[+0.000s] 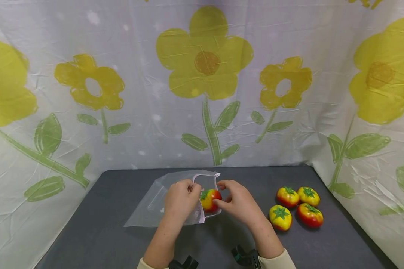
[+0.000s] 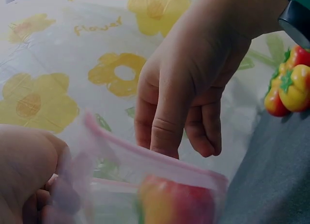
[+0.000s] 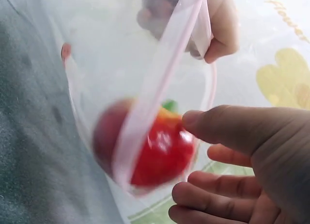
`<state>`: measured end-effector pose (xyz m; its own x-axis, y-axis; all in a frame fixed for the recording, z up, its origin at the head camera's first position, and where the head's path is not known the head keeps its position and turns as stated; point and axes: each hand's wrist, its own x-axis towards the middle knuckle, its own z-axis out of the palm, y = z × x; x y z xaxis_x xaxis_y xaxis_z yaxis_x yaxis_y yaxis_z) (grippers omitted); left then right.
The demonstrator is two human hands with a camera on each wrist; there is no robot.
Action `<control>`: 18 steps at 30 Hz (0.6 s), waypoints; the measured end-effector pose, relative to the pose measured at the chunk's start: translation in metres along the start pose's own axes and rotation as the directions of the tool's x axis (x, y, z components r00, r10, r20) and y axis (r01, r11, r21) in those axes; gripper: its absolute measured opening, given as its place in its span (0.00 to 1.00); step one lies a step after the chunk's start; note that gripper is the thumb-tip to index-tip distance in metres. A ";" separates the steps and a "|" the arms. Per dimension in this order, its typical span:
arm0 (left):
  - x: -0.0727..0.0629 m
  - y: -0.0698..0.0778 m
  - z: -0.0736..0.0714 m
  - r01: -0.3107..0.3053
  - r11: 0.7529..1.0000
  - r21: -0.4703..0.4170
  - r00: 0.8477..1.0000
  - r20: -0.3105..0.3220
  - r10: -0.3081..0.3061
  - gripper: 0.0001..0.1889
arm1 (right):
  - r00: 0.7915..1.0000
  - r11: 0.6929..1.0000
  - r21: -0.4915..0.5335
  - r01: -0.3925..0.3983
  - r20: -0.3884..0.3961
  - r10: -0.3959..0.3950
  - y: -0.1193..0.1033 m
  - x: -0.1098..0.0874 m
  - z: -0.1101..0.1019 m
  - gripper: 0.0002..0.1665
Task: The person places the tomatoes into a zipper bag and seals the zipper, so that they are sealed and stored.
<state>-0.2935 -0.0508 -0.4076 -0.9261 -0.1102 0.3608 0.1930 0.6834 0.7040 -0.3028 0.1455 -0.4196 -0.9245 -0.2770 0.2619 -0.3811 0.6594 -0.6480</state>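
A translucent zip bag [image 1: 151, 203] with a pale pink closure strip lies on the dark table, its mouth held apart towards the right. My left hand [image 1: 182, 198] pinches the bag's rim between thumb and fingers. Just inside the mouth sits a glossy red-and-yellow tomato [image 1: 209, 200] with a green star-shaped top, part of it behind the strip. My right hand [image 1: 237, 201] is at the opening with fingers spread and loosely bent. Its thumb [image 3: 203, 124] lies against the tomato [image 3: 164, 151], while the other fingers [image 3: 218, 200] stay off to the side.
Several more red-and-yellow tomatoes [image 1: 309, 215] are grouped on the right part of the dark table [image 1: 121, 246]. Behind and beside the table hangs a white sheet [image 1: 144, 123] printed with yellow flowers. Dark wrist cameras [image 1: 245, 257] are strapped to both wrists.
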 end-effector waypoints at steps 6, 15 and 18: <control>0.002 -0.003 0.001 -0.038 0.999 -0.001 0.998 -0.051 0.038 0.18 | 1.000 0.999 -0.039 -0.018 0.004 0.018 -0.001 0.000 -0.002 0.27; 0.004 -0.007 0.002 -0.077 0.996 -0.047 0.992 -0.106 0.071 0.16 | 0.993 0.988 -0.106 -0.116 -0.006 0.116 0.017 -0.007 -0.031 0.25; 0.005 -0.007 0.001 -0.080 0.996 -0.047 0.991 -0.113 0.074 0.16 | 0.982 0.976 -0.117 -0.184 0.011 0.186 0.029 -0.013 -0.050 0.27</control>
<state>-0.2995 -0.0553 -0.4114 -0.8666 -0.1402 0.4789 0.2813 0.6554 0.7009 -0.3026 0.2031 -0.4058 -0.9792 -0.1567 0.1290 -0.2028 0.7761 -0.5971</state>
